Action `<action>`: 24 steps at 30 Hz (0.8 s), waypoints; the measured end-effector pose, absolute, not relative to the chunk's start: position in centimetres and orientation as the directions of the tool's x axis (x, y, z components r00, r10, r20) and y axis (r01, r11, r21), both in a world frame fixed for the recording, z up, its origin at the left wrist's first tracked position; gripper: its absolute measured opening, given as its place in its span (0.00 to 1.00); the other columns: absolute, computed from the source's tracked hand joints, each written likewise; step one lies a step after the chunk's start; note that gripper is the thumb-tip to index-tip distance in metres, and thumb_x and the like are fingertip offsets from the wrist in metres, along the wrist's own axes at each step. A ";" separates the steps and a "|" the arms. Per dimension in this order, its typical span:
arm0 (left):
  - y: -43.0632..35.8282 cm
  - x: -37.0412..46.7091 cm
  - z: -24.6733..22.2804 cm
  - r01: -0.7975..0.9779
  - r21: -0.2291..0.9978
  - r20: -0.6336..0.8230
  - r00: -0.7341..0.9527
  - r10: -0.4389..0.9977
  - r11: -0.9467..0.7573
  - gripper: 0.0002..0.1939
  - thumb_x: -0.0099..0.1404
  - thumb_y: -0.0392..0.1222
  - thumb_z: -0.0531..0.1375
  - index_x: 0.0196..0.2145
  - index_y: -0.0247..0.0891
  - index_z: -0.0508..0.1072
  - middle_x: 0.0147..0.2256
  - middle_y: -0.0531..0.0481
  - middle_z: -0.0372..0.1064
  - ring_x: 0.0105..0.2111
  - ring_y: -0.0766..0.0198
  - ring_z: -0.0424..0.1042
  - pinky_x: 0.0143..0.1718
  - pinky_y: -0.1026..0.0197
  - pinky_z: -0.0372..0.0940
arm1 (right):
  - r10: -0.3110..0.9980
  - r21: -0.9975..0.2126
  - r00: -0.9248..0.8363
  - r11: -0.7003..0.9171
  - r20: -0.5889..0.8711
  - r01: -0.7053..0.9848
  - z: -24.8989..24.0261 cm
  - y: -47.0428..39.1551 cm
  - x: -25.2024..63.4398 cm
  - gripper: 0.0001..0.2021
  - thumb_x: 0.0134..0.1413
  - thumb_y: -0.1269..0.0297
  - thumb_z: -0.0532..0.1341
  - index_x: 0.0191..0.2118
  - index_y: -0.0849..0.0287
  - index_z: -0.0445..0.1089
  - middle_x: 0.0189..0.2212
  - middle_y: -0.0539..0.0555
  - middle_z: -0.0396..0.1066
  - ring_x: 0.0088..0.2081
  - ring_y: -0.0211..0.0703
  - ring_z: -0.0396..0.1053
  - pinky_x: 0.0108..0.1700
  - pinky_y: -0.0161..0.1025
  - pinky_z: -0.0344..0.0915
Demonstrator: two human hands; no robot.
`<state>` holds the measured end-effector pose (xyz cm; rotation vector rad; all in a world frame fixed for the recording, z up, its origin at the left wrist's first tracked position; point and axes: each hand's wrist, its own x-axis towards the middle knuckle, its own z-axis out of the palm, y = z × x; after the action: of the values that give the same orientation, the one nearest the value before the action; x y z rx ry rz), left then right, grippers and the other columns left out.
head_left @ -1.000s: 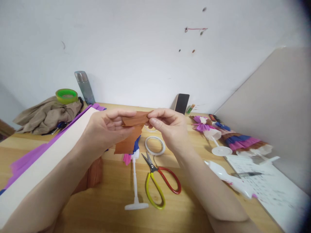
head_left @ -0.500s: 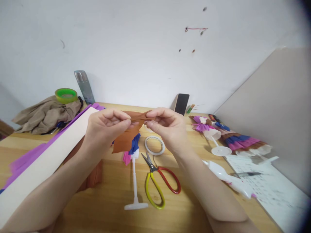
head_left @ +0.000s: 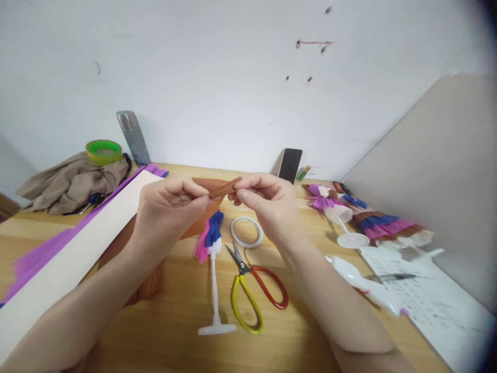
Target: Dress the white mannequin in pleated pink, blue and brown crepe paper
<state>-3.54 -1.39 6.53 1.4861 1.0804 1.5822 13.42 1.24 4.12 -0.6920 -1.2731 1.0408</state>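
Note:
Between my hands, above the table, a strip of brown paper (head_left: 219,187) is stretched with folds along it. My left hand (head_left: 169,204) pinches its left part, and part of the sheet hangs down behind those fingers. The right end is pinched by my right hand (head_left: 267,202). Below lies a white plastic stand (head_left: 215,290) with blue and pink paper (head_left: 213,228) at its top. Scissors (head_left: 244,269) with one yellow and one red handle lie beside it, blades slightly apart, just below a white tape roll (head_left: 247,231).
White card (head_left: 81,248) and purple paper (head_left: 42,256) lie left, near a brown cloth (head_left: 66,184), green tape (head_left: 103,152) and a bottle (head_left: 134,137). A phone (head_left: 290,166) leans on the wall. Right are paper-dressed figures (head_left: 382,225), a white tool (head_left: 363,285) and a written sheet (head_left: 438,305).
The brown strip is folded over between my fingers, and its hanging part has swung left and shows less. More of the blue and pink paper is visible. Both hands keep their pinch.

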 end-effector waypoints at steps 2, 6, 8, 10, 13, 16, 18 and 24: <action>-1.5 -3.4 6.5 0.059 0.915 0.402 -0.101 0.910 -0.398 0.08 0.50 0.29 0.64 0.19 0.40 0.76 0.26 0.55 0.78 0.27 0.65 0.78 0.31 0.67 0.73 | 0.909 -0.886 -0.027 0.398 0.415 -0.238 4.1 1.3 13.4 0.05 0.39 0.69 0.69 0.26 0.58 0.74 0.23 0.48 0.75 0.24 0.35 0.70 0.29 0.35 0.68; -1.8 -3.2 6.6 0.066 0.925 0.379 -0.125 0.917 -0.374 0.09 0.51 0.29 0.64 0.19 0.41 0.75 0.25 0.56 0.77 0.27 0.65 0.78 0.31 0.68 0.73 | 0.918 -0.893 -0.003 0.385 0.397 -0.233 4.2 1.4 13.2 0.06 0.37 0.69 0.69 0.24 0.58 0.72 0.21 0.47 0.73 0.23 0.35 0.69 0.27 0.35 0.68; -2.0 -3.1 6.7 0.075 0.929 0.370 -0.133 0.919 -0.363 0.09 0.51 0.29 0.64 0.19 0.40 0.75 0.25 0.55 0.78 0.27 0.65 0.78 0.30 0.67 0.73 | 0.918 -0.894 0.006 0.389 0.398 -0.224 4.1 1.4 13.2 0.06 0.37 0.69 0.69 0.24 0.58 0.71 0.20 0.47 0.73 0.22 0.35 0.69 0.26 0.35 0.67; -2.0 -3.0 6.7 0.075 0.933 0.360 -0.129 0.924 -0.353 0.08 0.51 0.30 0.64 0.19 0.39 0.75 0.27 0.54 0.79 0.28 0.64 0.79 0.31 0.66 0.73 | 0.915 -0.892 0.012 0.397 0.404 -0.215 4.1 1.4 13.1 0.06 0.38 0.69 0.69 0.24 0.58 0.70 0.20 0.48 0.73 0.22 0.35 0.69 0.26 0.35 0.67; -1.9 -3.0 6.6 0.054 0.941 0.339 -0.096 0.936 -0.335 0.07 0.51 0.31 0.65 0.19 0.38 0.74 0.27 0.52 0.79 0.28 0.63 0.79 0.33 0.64 0.74 | 0.907 -0.885 0.023 0.416 0.421 -0.210 4.0 1.4 13.1 0.07 0.39 0.69 0.68 0.26 0.58 0.69 0.21 0.47 0.72 0.22 0.35 0.70 0.26 0.35 0.67; -1.6 -3.1 6.4 -0.007 0.952 0.303 -0.075 0.950 -0.305 0.06 0.51 0.30 0.66 0.23 0.37 0.74 0.27 0.52 0.79 0.30 0.63 0.80 0.35 0.65 0.74 | 0.893 -0.871 0.033 0.446 0.449 -0.208 4.0 1.5 13.2 0.09 0.39 0.71 0.68 0.28 0.58 0.67 0.21 0.46 0.72 0.23 0.35 0.69 0.27 0.34 0.66; -1.5 -3.2 6.3 -0.094 0.949 0.298 -0.033 0.954 -0.300 0.06 0.52 0.30 0.67 0.28 0.37 0.75 0.30 0.51 0.80 0.33 0.62 0.80 0.39 0.64 0.74 | 0.880 -0.858 0.050 0.472 0.472 -0.201 4.1 1.5 13.3 0.10 0.40 0.71 0.68 0.29 0.57 0.67 0.22 0.45 0.71 0.23 0.34 0.69 0.27 0.34 0.66; -1.7 -3.2 6.3 -0.152 0.959 0.257 0.100 0.961 -0.240 0.25 0.53 0.36 0.70 0.49 0.40 0.74 0.36 0.47 0.81 0.36 0.55 0.80 0.38 0.58 0.75 | 0.848 -0.831 0.110 0.530 0.519 -0.168 4.3 1.3 13.4 0.09 0.40 0.71 0.67 0.30 0.57 0.68 0.22 0.45 0.70 0.24 0.33 0.68 0.27 0.34 0.64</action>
<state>-3.20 -1.74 6.31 1.3370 0.8881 1.3611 13.39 1.29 4.33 -0.6914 -1.2411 0.8407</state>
